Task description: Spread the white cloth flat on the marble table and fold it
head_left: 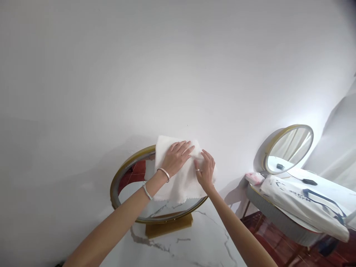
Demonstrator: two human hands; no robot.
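Observation:
A white cloth (178, 185) drapes over the right part of an oval gold-framed mirror (132, 207). My left hand (177, 155) lies on the cloth near its upper middle, fingers stretched out and pressing it against the mirror. At the cloth's right side, my right hand (205, 168) has its fingers curled over the edge, with the thumb on the near side, gripping the fabric. The mirror leans on the white wall, and its gold base (169, 227) rests on a marbled white tabletop (178, 250). The cloth hides the mirror's upper right rim.
To the right stands a second table (280, 207) with another round gold mirror (290, 148). On it lie a white bag with dark straps (303, 205), a pink and white packet (254, 178) and a black adapter (309, 182). A white wall (178, 74) rises behind.

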